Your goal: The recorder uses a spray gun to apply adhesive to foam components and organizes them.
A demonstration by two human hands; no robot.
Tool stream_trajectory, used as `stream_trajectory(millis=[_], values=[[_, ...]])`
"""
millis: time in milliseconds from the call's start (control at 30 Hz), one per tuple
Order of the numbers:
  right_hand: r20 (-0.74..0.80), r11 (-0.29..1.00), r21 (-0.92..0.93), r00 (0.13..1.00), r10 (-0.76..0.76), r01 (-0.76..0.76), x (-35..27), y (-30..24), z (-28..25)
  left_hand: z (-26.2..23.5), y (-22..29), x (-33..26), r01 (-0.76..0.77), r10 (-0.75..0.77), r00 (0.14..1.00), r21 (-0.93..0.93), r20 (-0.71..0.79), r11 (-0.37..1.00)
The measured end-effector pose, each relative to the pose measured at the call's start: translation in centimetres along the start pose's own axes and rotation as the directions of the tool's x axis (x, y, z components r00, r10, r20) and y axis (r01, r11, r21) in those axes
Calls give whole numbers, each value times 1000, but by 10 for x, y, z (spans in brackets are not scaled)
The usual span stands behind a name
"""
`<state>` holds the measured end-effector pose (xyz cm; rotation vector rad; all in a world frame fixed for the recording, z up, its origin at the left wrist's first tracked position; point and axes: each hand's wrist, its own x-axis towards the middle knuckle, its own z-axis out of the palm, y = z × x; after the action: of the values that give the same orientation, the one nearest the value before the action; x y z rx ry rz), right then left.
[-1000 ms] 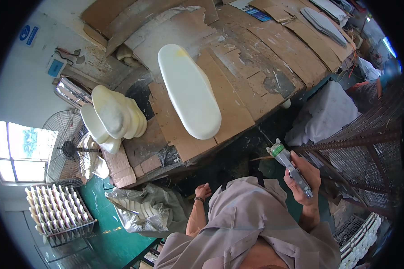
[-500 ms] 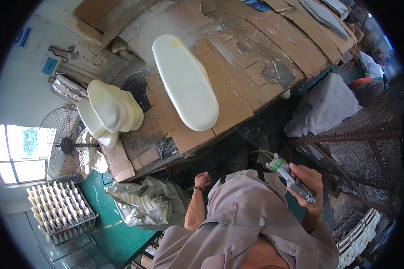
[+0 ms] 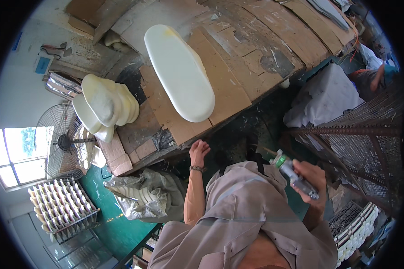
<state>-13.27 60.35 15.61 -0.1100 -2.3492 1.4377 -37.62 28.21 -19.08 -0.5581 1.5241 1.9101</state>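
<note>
Here, the right hand point(image 3: 310, 179), at lower right of the frame, had its fingers clamped on a glue gun point(image 3: 294, 175). The left hand point(image 3: 198, 151), fingers loosely curled and empty, hung just below the table point(image 3: 238, 85) edge at centre.

Head-worn fisheye, facing steeply down (edges bend), workbench point(image 3: 238, 89) near

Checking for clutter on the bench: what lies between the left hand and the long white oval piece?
In the head view, only bare cardboard sheeting at the bench edge lies between the left hand and the long white oval piece; nothing else sits there.
</note>
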Motion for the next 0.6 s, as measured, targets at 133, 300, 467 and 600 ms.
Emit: stream_trajectory(millis=[133, 300, 467, 600], values=[[96, 1000, 12, 995, -19, 18, -6, 3, -7, 20, 25, 7, -64, 83, 994, -219, 75, 974], [-16, 994, -60, 996, 89, -90, -10, 2, -12, 44, 52, 4, -190, 230, 969, -315, 94, 930], [68, 998, -3, 996, 58, -58, -18, 6, -18, 72, 72, 7, -246, 321, 938, -399, 132, 883], [120, 996, 23, 990, 79, -82, -21, 6, -26, 74, 74, 14, -248, 331, 938, -472, 101, 846]])
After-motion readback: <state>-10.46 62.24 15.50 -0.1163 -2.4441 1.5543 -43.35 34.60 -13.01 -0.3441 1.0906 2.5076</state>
